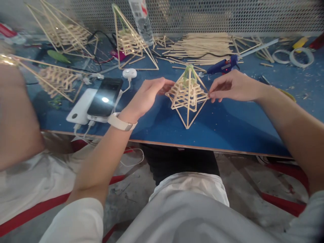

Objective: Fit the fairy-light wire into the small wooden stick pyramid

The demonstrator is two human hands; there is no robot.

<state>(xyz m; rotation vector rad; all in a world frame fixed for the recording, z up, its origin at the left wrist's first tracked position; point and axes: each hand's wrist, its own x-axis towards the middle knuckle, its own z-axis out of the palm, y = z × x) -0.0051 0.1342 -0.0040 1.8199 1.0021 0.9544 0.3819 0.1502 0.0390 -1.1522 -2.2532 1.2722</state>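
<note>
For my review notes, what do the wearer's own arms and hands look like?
Both the left hand and right hand are bare, without gloves. A pale cream wristband with a small greyish clasp circles the left wrist; nothing shows on the right wrist. Whitish short fabric sleeves leave both forearms uncovered.

Perforated panel [265, 17] behind blue table [227, 131], grey floor [243, 182].

Left hand [145, 96] runs up to, or partly behind, the left side of the stick pyramid [189, 94]; contact not determinable. Lower part of glue gun [222, 65] obscured by right hand [231, 88]. Bottle [144, 27] cropped at top edge. Neighbour's arm [17, 118] blurred, cropped left. Red item [317, 42] at right edge: cropped, unidentified.
</note>
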